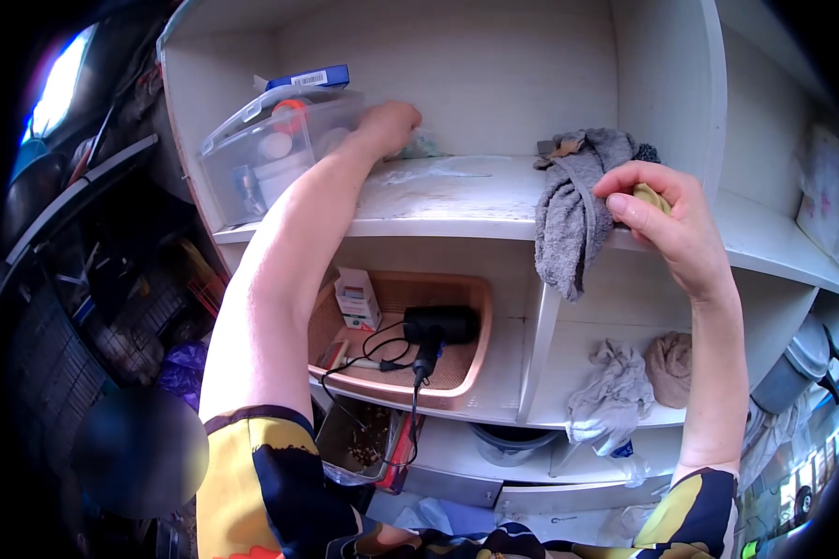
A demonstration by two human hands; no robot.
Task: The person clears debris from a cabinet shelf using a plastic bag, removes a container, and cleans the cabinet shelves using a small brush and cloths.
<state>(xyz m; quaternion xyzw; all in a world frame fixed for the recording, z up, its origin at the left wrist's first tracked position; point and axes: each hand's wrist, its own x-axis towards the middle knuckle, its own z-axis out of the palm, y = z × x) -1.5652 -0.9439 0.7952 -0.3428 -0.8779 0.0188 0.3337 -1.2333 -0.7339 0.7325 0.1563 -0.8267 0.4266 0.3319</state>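
My left hand reaches into the upper shelf with its fingers curled closed. It is beside a crumpled, see-through greenish thing, and what the fingers hold, if anything, is hidden. Left of it stands a clear plastic bin with several items inside and a blue box on top. My right hand is closed around a crumpled yellow-green cloth, only partly visible. Next to that hand, a grey towel hangs over the front edge of the shelf, whose surface bears whitish wet-looking smears.
Below, a woven-look basket holds a black hair dryer with its cord and a small white box. Grey rags lie on the lower right shelf, with a pot farther right. A vertical divider splits the lower compartments.
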